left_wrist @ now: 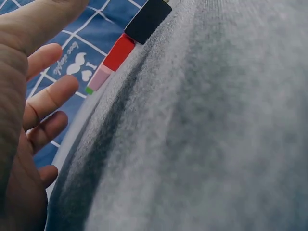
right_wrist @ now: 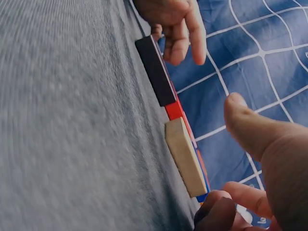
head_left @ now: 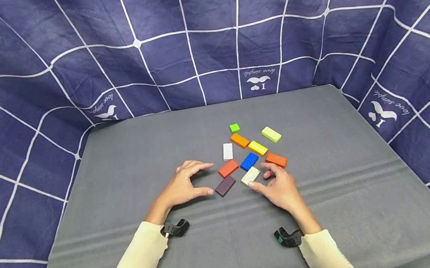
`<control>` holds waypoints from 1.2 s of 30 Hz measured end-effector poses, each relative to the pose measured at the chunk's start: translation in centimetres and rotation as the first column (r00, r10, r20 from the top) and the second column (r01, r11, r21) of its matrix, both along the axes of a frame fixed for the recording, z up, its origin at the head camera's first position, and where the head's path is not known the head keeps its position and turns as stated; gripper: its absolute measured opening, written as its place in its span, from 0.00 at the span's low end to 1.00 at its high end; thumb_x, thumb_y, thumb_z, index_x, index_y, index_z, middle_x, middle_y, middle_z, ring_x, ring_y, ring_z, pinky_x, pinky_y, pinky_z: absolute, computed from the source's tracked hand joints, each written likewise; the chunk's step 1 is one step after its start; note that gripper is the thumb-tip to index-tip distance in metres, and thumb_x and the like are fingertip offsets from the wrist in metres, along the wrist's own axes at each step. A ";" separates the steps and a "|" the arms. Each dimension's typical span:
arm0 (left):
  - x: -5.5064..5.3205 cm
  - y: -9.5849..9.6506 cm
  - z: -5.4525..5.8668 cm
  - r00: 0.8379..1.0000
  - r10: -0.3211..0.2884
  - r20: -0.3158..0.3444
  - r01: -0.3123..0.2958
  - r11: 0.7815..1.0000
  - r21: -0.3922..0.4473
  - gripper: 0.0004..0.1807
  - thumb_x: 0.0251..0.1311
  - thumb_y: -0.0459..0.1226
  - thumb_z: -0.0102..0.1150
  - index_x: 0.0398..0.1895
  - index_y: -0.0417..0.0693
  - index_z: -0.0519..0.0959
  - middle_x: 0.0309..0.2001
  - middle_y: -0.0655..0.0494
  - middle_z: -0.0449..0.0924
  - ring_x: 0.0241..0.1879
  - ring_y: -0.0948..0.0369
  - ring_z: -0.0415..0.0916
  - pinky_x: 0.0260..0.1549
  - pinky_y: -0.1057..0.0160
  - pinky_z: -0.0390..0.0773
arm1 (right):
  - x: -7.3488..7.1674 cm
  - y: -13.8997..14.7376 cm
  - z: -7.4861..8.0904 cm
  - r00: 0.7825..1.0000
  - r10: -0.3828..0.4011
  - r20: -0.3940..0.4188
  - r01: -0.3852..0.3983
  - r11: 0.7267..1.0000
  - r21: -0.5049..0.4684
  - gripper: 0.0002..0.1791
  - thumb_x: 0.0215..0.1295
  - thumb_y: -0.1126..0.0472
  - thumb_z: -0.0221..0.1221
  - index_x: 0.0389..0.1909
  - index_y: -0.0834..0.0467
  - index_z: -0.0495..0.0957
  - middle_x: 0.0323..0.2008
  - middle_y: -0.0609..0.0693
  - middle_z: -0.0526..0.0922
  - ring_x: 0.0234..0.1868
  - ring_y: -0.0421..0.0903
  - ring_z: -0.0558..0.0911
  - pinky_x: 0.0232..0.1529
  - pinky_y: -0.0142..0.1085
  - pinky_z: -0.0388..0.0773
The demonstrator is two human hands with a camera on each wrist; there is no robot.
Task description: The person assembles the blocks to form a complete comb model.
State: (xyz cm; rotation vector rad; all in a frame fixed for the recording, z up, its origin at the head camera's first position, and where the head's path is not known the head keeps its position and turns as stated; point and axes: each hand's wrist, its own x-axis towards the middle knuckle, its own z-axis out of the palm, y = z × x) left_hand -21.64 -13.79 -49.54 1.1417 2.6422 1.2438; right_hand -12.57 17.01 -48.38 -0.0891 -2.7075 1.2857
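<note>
My left hand (head_left: 183, 186) hovers left of the blocks, thumb and fingers spread with nothing between them. Nearest to it are a dark purple block (head_left: 225, 186) and a red block (head_left: 228, 168). My right hand (head_left: 282, 187) is beside a cream block (head_left: 250, 176), thumb and fingers apart. In the right wrist view the thumb stands clear of the cream block (right_wrist: 185, 156), while the fingertips are close to its end; whether they touch it I cannot tell. A blue block (head_left: 249, 161) lies just behind the cream one, and an orange-red block (head_left: 276, 159) lies beyond my right fingers.
Farther back lie a white block (head_left: 228, 151), a yellow block (head_left: 257, 148), an orange block (head_left: 240, 140), a pale green block (head_left: 271, 134) and a small bright green block (head_left: 234, 128). Grey cloth (head_left: 137, 152) covers the table; blue checked curtains (head_left: 213, 49) enclose it.
</note>
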 end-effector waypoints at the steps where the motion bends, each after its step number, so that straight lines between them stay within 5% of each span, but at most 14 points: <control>1: 0.0 0.1 -0.1 1.000 -0.003 0.006 0.003 1.000 -0.001 0.42 0.41 0.53 0.81 0.64 0.57 0.78 0.57 0.60 0.80 0.60 0.62 0.69 0.56 0.50 0.57 | 0.0 -0.1 0.0 1.000 -0.003 0.013 0.003 1.000 -0.005 0.39 0.47 0.48 0.78 0.61 0.56 0.78 0.37 0.52 0.81 0.24 0.39 0.76 0.31 0.31 0.72; 11: -0.7 1.6 -0.1 0.996 -0.054 0.077 0.058 0.997 -0.049 0.37 0.41 0.58 0.79 0.59 0.66 0.81 0.48 0.66 0.82 0.46 0.67 0.74 0.48 0.56 0.54 | -0.1 -0.8 -0.1 0.999 -0.045 0.015 0.045 0.999 -0.002 0.35 0.44 0.50 0.80 0.56 0.53 0.81 0.34 0.51 0.79 0.25 0.40 0.73 0.31 0.32 0.70; 27: -0.6 3.3 -0.3 0.996 -0.093 -0.003 0.090 0.967 -0.239 0.39 0.36 0.64 0.78 0.59 0.79 0.79 0.39 0.73 0.75 0.43 0.70 0.66 0.44 0.56 0.49 | -0.3 -1.4 -0.7 0.993 -0.113 0.015 0.111 0.991 0.071 0.35 0.41 0.50 0.81 0.55 0.51 0.82 0.34 0.49 0.79 0.31 0.47 0.75 0.35 0.38 0.67; 36: -0.7 3.7 -0.4 0.995 -0.101 -0.022 0.092 0.965 -0.247 0.41 0.33 0.64 0.79 0.59 0.79 0.79 0.37 0.72 0.73 0.41 0.70 0.65 0.44 0.56 0.49 | -0.3 -1.3 -1.0 0.993 -0.111 0.029 0.106 0.984 0.140 0.38 0.40 0.48 0.81 0.56 0.51 0.82 0.35 0.48 0.80 0.32 0.48 0.76 0.35 0.40 0.69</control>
